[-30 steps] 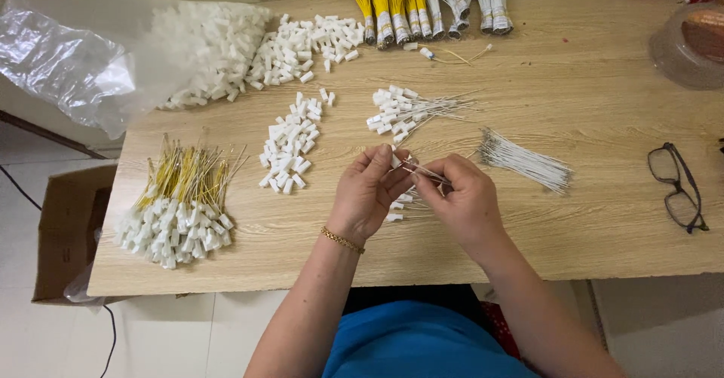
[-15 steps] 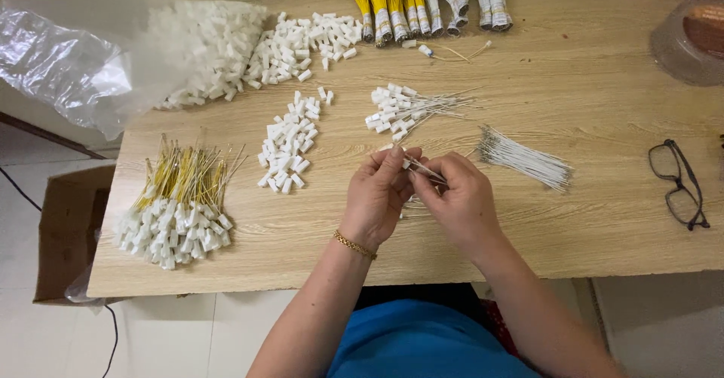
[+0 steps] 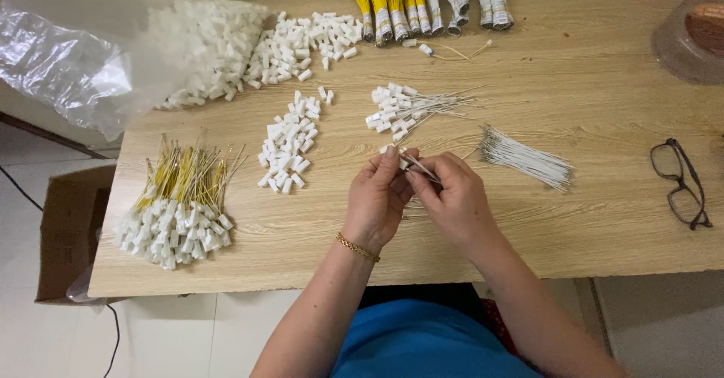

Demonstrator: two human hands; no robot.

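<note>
My left hand [image 3: 377, 197] and my right hand [image 3: 452, 197] meet over the middle of the wooden table [image 3: 603, 220]. The left fingertips pinch a small white plastic connector [image 3: 394, 152]. A thin white wire [image 3: 422, 170] runs between the right thumb and fingers into that connector. A gold bracelet [image 3: 357, 247] sits on my left wrist. Just beyond my hands lies a small pile of finished white wires with connectors [image 3: 403, 109]. A bundle of bare white wires [image 3: 524, 158] lies to the right of my right hand.
Loose white connectors [image 3: 288, 146] lie left of my hands, with a bigger heap [image 3: 226, 46] spilling from a clear plastic bag [image 3: 60, 61]. Yellow wired connectors [image 3: 177, 208] sit at the front left. Taped wire bundles [image 3: 422, 1], black glasses [image 3: 682, 183], a clear tub [image 3: 690, 39], a cardboard box [image 3: 68, 235].
My hands stay in the same spot, with the fingers shifting slightly on the connector and wire. Nothing else on the table has moved.
</note>
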